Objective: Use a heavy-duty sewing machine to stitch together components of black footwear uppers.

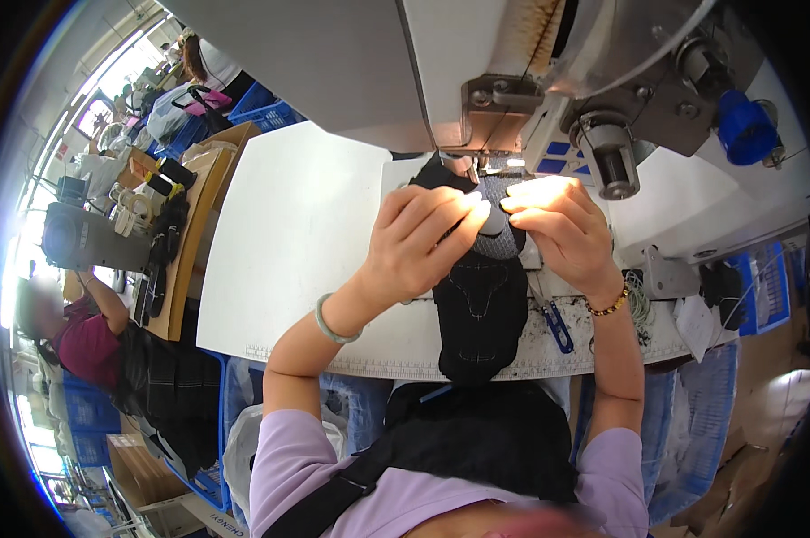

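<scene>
Under the head of a white sewing machine (494, 117) lies a piece of grey and black fabric (505, 240). My left hand (425, 235) grips its left side, with thumb and fingers pinched together near the needle area. On the opposite edge, my right hand (562, 229) pinches the same fabric. Strong lamp light falls on both sets of fingertips. A black padded piece with light stitch lines (481, 314) extends toward me and reaches the table's front edge; whether it is joined to the grey fabric I cannot tell.
Blue-handled thread snips (557, 325) lie on the white table (288, 233) among dark lint, right of the black piece. Blue crates (692, 430) stand below the table edge. At the left, another person (91, 327) works beside a wooden bench (194, 242).
</scene>
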`<state>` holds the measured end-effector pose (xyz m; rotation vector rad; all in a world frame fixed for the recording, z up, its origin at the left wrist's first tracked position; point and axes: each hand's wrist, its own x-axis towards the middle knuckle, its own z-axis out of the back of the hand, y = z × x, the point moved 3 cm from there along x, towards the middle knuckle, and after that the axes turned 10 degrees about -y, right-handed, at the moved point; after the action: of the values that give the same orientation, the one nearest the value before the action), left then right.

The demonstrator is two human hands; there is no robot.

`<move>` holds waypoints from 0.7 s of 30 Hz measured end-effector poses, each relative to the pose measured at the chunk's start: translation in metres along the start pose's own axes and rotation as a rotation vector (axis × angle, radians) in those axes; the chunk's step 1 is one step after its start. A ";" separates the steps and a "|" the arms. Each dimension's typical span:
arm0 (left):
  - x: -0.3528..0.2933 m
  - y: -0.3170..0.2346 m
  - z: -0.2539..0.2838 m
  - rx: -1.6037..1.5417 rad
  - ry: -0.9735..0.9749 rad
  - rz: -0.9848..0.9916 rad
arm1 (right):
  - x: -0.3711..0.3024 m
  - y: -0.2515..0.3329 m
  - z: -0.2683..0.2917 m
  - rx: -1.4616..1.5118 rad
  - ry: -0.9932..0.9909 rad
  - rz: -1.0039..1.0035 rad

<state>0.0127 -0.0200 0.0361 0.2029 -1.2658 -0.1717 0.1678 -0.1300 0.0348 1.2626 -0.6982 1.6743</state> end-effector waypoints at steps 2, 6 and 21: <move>0.000 -0.001 0.000 -0.007 0.003 -0.011 | 0.001 -0.001 0.003 0.011 0.046 0.000; -0.003 -0.002 -0.003 -0.020 -0.012 0.008 | 0.002 0.001 0.005 0.001 0.129 -0.034; 0.003 0.013 -0.003 -0.128 0.087 0.085 | 0.003 0.008 0.000 -0.103 0.112 -0.040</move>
<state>0.0172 -0.0082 0.0414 0.0456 -1.1705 -0.1690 0.1606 -0.1321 0.0377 1.0947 -0.6783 1.6421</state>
